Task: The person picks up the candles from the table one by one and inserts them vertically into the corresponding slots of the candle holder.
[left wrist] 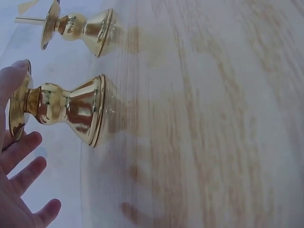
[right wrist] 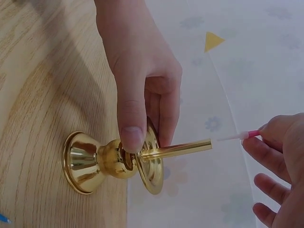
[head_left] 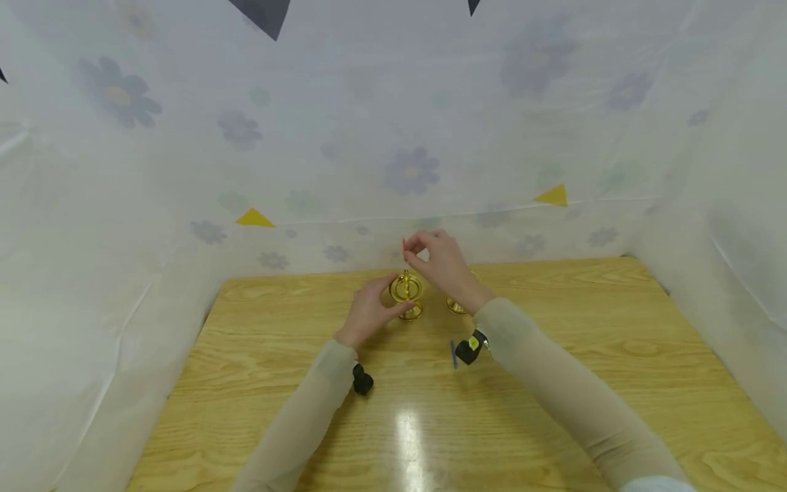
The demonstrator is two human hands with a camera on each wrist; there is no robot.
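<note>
You steadied near brass candlestick on table, left hand gripping its drip plate. Right hand pinched thin candle, tip just short of socket tube, not yet seated. Second candlestick stood beside, empty.

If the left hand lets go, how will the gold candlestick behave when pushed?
The gold candlestick looks like polished metal, so probably heavy for its size and slippery. Its flared base sits flat on the wooden table, so it may resist tipping, though the tall tube raises the risk. The left hand pinches its stem.
</note>
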